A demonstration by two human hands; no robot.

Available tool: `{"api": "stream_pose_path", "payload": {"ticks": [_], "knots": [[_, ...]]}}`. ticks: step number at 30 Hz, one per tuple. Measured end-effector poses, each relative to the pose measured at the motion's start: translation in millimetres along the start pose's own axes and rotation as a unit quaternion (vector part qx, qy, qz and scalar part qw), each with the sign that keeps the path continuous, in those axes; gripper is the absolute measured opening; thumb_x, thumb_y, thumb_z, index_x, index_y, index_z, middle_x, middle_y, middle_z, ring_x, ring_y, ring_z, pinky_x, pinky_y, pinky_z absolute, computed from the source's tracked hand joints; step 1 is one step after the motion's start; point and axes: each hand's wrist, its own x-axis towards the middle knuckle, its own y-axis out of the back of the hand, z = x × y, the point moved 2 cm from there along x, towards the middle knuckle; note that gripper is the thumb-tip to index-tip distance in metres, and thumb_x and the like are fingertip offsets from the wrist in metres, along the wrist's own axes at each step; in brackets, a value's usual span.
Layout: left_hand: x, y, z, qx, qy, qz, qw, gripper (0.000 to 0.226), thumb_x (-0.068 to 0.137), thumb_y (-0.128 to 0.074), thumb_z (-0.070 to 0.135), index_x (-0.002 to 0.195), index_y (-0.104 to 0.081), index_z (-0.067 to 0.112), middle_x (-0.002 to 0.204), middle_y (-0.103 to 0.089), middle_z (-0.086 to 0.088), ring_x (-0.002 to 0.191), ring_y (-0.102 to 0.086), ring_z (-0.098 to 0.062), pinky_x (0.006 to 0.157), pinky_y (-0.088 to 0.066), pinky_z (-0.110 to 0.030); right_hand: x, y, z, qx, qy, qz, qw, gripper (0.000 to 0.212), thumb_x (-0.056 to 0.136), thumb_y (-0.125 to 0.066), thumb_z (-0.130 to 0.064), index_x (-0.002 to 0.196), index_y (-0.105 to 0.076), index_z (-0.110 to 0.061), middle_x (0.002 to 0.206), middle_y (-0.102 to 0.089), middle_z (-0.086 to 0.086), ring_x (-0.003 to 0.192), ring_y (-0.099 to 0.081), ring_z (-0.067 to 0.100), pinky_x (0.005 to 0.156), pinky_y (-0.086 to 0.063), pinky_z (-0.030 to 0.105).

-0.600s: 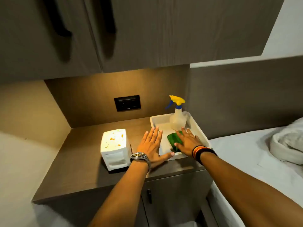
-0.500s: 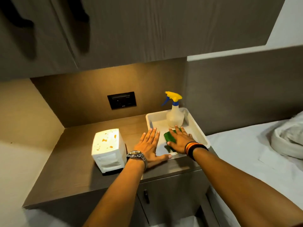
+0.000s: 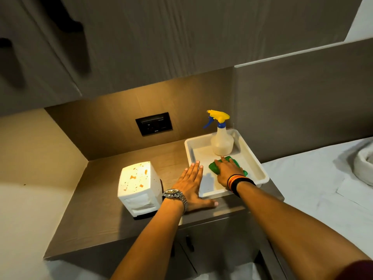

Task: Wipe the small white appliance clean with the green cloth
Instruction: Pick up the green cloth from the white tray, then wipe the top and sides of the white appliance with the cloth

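Note:
The small white appliance point(image 3: 139, 186), boxy and flecked with orange stains on top, stands on the brown counter point(image 3: 96, 217) left of centre. The green cloth point(image 3: 214, 167) lies in a white tray point(image 3: 260, 169) to the right. My right hand point(image 3: 227, 171) rests flat on the cloth, covering most of it, fingers spread and not curled around it. My left hand point(image 3: 190, 186), with a wristwatch, lies palm down on the counter between the appliance and the tray, fingertips reaching the tray's left rim.
A spray bottle point(image 3: 221, 141) with a yellow and blue trigger stands at the back of the tray. A black wall socket point(image 3: 154, 123) sits behind. Upper cabinets hang overhead. A bed with white sheets point(image 3: 314, 190) lies right of the counter.
The view has shifted slightly. Both hands stay almost where they were; my right hand has settled a little further onto the green cloth.

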Motion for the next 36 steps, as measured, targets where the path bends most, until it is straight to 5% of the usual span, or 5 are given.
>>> {"api": "stream_pose_path", "payload": {"ticks": [4,12,25,30,36], "knots": [[-26.0,27.9,-6.6,0.022,-0.001,0.093,0.995,0.124,0.079,-0.046,0.085,0.158,0.014,0.010,0.166,0.022,-0.009,0.154,0.018,-0.025,0.125,0.012,-0.040,-19.2,14.6,-15.5,0.088,0.020,0.116,0.989,0.048,0.091,-0.053,-0.009,0.138,-0.051,-0.016,0.142,-0.055,0.014,0.127,-0.054,0.038,0.106,-0.044,0.045],[-113.6,111.3,-78.1,0.039,0.063,0.248,0.966,0.129,0.072,-0.039,0.091,0.159,0.002,0.006,0.168,0.011,-0.014,0.156,0.009,-0.028,0.127,0.002,-0.046,-61.4,71.6,-154.6,0.166,0.181,0.182,0.952,0.065,0.091,-0.050,-0.008,0.154,-0.032,-0.012,0.161,-0.033,0.012,0.147,-0.035,0.030,0.119,-0.027,0.040],[-173.4,8.4,-172.7,-0.151,0.187,0.169,0.956,0.152,0.056,-0.063,0.090,0.156,0.022,0.014,0.164,0.029,-0.006,0.152,0.024,-0.022,0.123,0.012,-0.042,-131.7,-28.1,-233.6,-0.008,0.320,0.118,0.940,0.078,0.088,-0.059,-0.004,0.156,-0.025,-0.019,0.167,-0.018,0.004,0.154,-0.013,0.028,0.123,-0.021,0.053],[-149.0,-5.4,-160.5,-0.270,0.182,0.234,0.916,0.144,0.063,-0.082,0.064,0.159,0.014,0.014,0.169,0.013,-0.008,0.156,0.009,-0.027,0.125,-0.004,-0.042,-130.2,-33.1,-227.9,0.023,0.320,0.093,0.943,0.078,0.089,-0.055,-0.006,0.157,-0.022,-0.023,0.168,-0.012,0.000,0.156,-0.002,0.023,0.125,-0.009,0.052],[-140.8,-17.4,-118.1,-0.375,0.226,0.373,0.818,0.143,0.049,-0.071,0.085,0.158,-0.003,0.021,0.162,-0.026,-0.008,0.141,-0.042,-0.027,0.108,-0.047,-0.039,-115.3,-9.2,-209.4,0.098,0.331,0.042,0.937,0.067,0.090,-0.052,-0.004,0.150,-0.039,-0.031,0.159,-0.022,-0.017,0.148,-0.011,0.004,0.125,-0.012,0.037]]}}
